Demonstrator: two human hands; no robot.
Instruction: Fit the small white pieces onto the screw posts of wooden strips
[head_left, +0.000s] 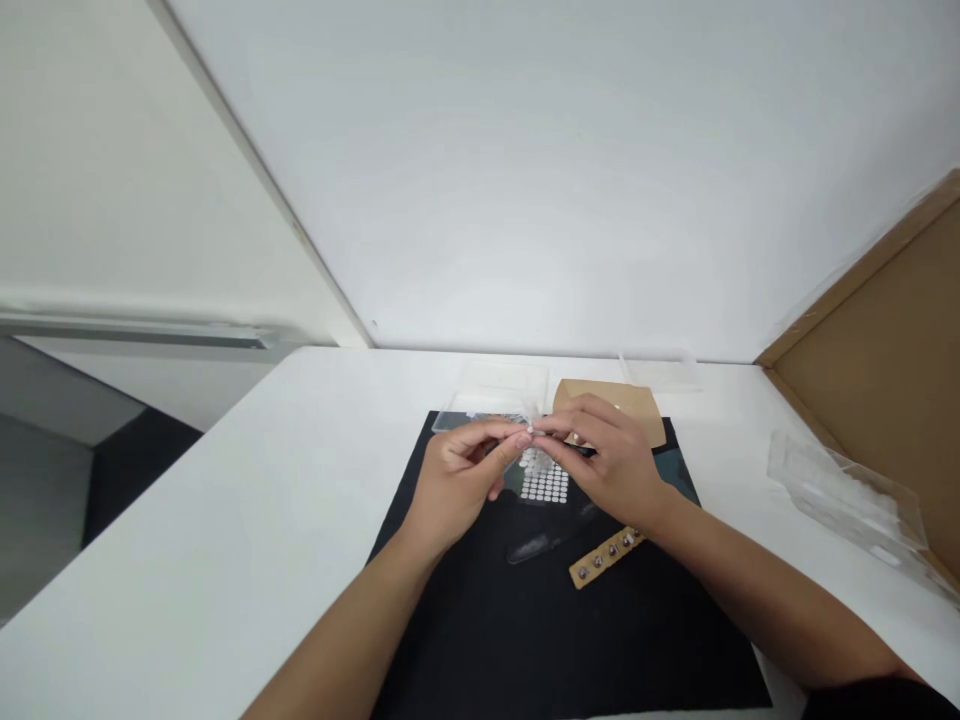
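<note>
My left hand [461,475] and my right hand [604,455] meet above a black mat [525,620], fingertips pinched together on something tiny and pale that I cannot make out. A thin dark tool seems to lie in my right hand's fingers. Just under the fingers lies a clear sheet of small white dots [545,483]. A tan strip with several round metal pieces [606,557] lies on the mat near my right wrist. A clear flat piece [534,546] lies beside it.
A brown card piece [637,405] and clear plastic trays [499,385] lie behind the mat on the white table [247,520]. A clear plastic box [847,495] sits at the right, next to a cardboard panel [877,370]. White walls stand behind.
</note>
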